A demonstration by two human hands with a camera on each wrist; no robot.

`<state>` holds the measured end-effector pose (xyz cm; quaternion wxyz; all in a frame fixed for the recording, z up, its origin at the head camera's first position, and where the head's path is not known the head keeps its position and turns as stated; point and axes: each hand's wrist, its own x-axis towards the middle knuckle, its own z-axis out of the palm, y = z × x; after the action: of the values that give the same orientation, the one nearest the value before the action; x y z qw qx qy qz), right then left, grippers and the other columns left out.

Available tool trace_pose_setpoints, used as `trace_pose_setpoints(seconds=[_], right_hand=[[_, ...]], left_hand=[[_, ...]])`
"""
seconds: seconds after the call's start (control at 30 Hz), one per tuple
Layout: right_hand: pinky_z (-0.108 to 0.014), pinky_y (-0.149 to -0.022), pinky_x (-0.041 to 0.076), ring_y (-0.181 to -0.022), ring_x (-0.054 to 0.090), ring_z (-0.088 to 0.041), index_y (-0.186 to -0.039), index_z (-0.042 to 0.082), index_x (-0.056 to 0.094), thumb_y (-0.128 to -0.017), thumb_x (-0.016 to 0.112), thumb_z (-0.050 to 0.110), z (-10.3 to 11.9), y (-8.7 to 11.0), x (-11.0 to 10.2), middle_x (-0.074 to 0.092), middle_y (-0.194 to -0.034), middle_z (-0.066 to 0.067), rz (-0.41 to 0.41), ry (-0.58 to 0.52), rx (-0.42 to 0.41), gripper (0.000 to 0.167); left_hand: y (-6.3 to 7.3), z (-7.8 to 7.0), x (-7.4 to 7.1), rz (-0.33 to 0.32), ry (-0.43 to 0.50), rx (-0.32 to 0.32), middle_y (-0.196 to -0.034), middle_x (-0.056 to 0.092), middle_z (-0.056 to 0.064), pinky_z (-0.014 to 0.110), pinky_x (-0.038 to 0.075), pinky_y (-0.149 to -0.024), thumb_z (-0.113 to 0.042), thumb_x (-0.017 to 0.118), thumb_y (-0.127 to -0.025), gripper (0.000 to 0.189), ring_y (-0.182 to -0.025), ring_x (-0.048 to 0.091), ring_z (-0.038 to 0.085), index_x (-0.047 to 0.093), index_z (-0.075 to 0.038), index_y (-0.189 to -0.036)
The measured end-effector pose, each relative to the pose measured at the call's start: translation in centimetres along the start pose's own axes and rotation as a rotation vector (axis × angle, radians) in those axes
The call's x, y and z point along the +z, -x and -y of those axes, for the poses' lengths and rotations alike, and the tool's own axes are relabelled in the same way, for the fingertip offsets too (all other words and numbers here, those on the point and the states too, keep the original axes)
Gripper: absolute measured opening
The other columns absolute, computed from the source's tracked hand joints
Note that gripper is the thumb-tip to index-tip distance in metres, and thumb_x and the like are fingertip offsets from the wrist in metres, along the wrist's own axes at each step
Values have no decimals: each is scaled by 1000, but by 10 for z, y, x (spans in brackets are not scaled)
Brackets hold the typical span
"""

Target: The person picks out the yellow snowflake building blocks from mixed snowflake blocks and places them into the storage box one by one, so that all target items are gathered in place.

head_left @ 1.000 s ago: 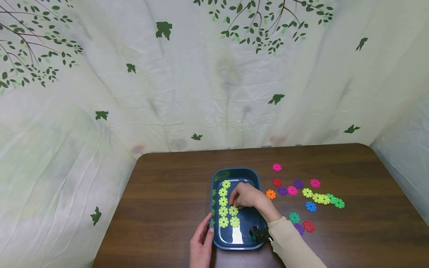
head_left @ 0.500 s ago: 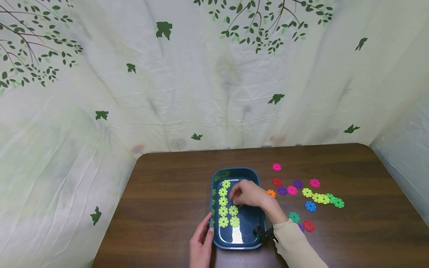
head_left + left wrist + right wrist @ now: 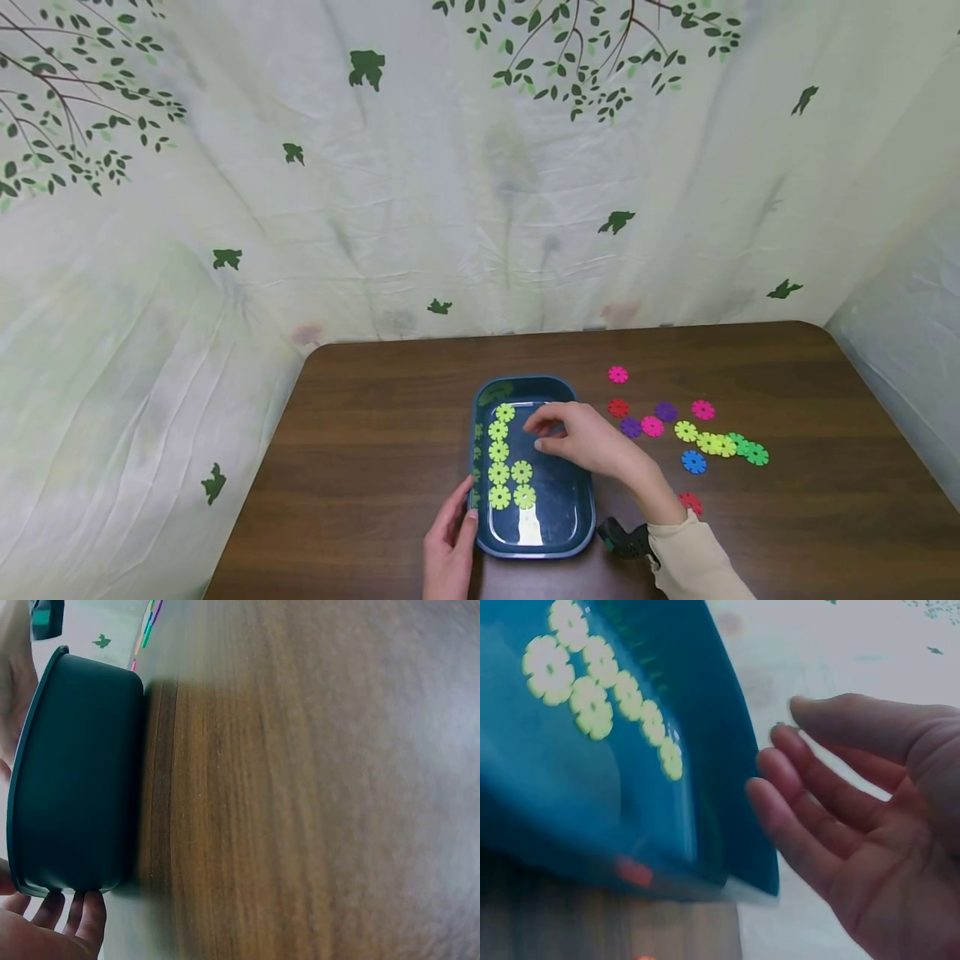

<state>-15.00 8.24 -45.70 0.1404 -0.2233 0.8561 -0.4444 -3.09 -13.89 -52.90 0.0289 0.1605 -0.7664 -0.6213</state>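
Note:
A blue rectangular tray (image 3: 558, 525) holds several yellow-green flower-shaped discs (image 3: 498, 473) in two columns, the left one longer. My left hand (image 3: 450, 542) rests against the tray's left side; in the left wrist view its extended fingertips (image 3: 91, 919) touch the outer wall. Over the tray's right half hovers my right hand (image 3: 585, 437), fingers loosely bent and thumb apart. Nothing is between its fingers in the right wrist view, where the palm (image 3: 889, 892) faces the camera beside the tray wall (image 3: 731, 772).
Right of the tray, loose flower discs lie on the brown table (image 3: 390, 433): pink (image 3: 702, 409), red (image 3: 618, 408), purple (image 3: 666, 412), yellow (image 3: 686, 431), green (image 3: 757, 453) and blue (image 3: 693, 462). My right forearm crosses some of them. A leaf-printed cloth (image 3: 480, 200) hangs behind.
My right hand has drawn back to the right from the disc columns, and its fingers have loosened. Its forearm now hides the orange and teal discs. The left hand stays put.

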Motion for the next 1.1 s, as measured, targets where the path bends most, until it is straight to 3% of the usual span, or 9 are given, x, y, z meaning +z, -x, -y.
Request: trace_pose_setpoints(seconds=[0.3, 0.63, 0.9, 1.1], right_hand=[[-39, -88, 54, -104, 61, -16, -120, 19, 67, -89, 73, 13, -12, 27, -8, 64, -115, 9, -185, -7, -16, 32], [-51, -87, 53, -107, 61, -23, -118, 17, 68, -85, 77, 10, -48, 57, -15, 65, -116, 3, -305, 97, -73, 34], [-44, -86, 53, -106, 60, -16, -116, 20, 68, -82, 78, 5, -80, 83, -25, 65, -114, 8, -398, 155, -95, 38], [-35, -87, 53, -109, 59, -18, -119, 17, 68, -85, 76, 8, -96, 103, -37, 64, -119, 7, -441, 202, -30, 36]], left_hand=[[-2, 2, 1, -3, -5, -6, -139, 56, 8, 55, 34, -108, -3, 57, -95, 41, -132, 47, 32, 62, -19, -133], [1, 2, 0, -4, 20, 38, -139, 56, 8, 52, 34, -109, -4, 58, -96, 40, -131, 48, 30, 62, -18, -133], [1, 4, 0, -5, 16, 66, -138, 57, 7, 51, 34, -109, -1, 58, -95, 41, -130, 49, 30, 62, -17, -134], [1, 5, 0, 0, 28, 84, -138, 57, 7, 49, 34, -109, -1, 58, -95, 42, -130, 49, 28, 62, -18, -134]])
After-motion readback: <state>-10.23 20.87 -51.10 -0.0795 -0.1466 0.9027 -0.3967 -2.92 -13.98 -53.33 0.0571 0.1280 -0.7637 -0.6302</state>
